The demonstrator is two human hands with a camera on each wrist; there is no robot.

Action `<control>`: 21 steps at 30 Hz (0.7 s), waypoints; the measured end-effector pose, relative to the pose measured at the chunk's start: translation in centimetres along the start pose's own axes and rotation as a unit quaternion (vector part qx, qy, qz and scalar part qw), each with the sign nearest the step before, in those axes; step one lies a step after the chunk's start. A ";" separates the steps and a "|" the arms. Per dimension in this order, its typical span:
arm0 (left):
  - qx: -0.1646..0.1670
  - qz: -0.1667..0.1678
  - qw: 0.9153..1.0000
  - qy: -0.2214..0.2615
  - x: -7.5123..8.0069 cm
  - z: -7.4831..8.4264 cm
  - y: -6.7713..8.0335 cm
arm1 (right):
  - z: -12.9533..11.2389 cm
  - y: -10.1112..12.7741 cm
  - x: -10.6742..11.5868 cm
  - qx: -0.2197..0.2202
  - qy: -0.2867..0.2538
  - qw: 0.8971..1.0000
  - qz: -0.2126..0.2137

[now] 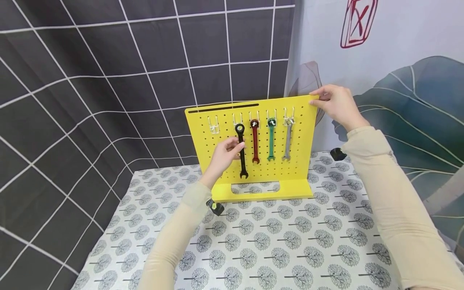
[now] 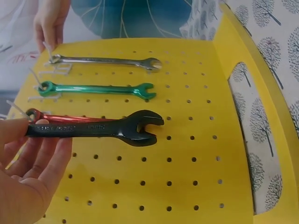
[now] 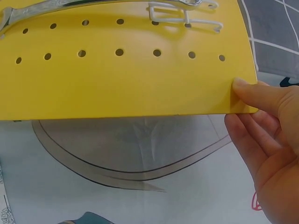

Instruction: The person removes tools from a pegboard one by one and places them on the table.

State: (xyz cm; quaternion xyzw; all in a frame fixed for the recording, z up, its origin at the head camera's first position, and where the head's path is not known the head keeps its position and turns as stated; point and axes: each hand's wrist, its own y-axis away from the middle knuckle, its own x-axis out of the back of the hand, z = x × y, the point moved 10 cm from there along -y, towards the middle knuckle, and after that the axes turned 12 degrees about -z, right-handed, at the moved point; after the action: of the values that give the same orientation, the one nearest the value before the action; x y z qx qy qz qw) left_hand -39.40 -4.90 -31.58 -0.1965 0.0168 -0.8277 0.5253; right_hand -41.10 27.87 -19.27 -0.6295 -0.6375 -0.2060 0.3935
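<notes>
My left hand (image 1: pixel 224 156) pinches a black combination wrench (image 1: pixel 242 161) by its shaft, ring end up and open end down, in front of a yellow pegboard (image 1: pixel 301 161). In the head view the ring end overlaps a white hook. Right of it hang a red wrench (image 1: pixel 255 143), a green wrench (image 1: pixel 271 141) and a silver wrench (image 1: pixel 288 139), each on its own hook. At the board's upper right corner my right hand (image 1: pixel 337 104) grips the edge, with the thumb on the front face and fingers behind, as the right wrist view shows.
A bare white double hook (image 1: pixel 214 125) sits at the board's upper left. The board's yellow base (image 1: pixel 261 196) stands on a tree-print tablecloth (image 1: pixel 268 241). Behind hang a dark grid-patterned curtain (image 1: pixel 152 92) and a pale printed cloth (image 1: pixel 398 52).
</notes>
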 end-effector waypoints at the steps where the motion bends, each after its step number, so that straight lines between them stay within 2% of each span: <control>1: -0.001 -0.001 1.000 0.000 0.0 0.2 0.0 | 0.0 0.0 0.0 0.000 0.000 1.000 0.000; 13: -0.018 -0.023 1.000 -0.007 -0.7 2.4 0.8 | -0.4 0.2 0.0 0.014 0.003 1.000 0.006; 17: -0.019 -0.030 0.999 -0.010 -0.7 2.6 0.9 | -0.1 0.1 -0.1 0.008 -0.002 1.000 0.000; 21: -0.020 -0.025 0.999 -0.013 -0.1 2.5 1.1 | 0.1 0.1 0.0 0.005 -0.002 1.000 -0.002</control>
State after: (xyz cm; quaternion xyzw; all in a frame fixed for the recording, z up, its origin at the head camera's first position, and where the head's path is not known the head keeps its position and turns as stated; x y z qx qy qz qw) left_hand -37.54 -4.91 -29.58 -0.2179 0.0221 -0.8376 0.5005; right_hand -41.06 27.92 -19.34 -0.6266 -0.6403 -0.2026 0.3953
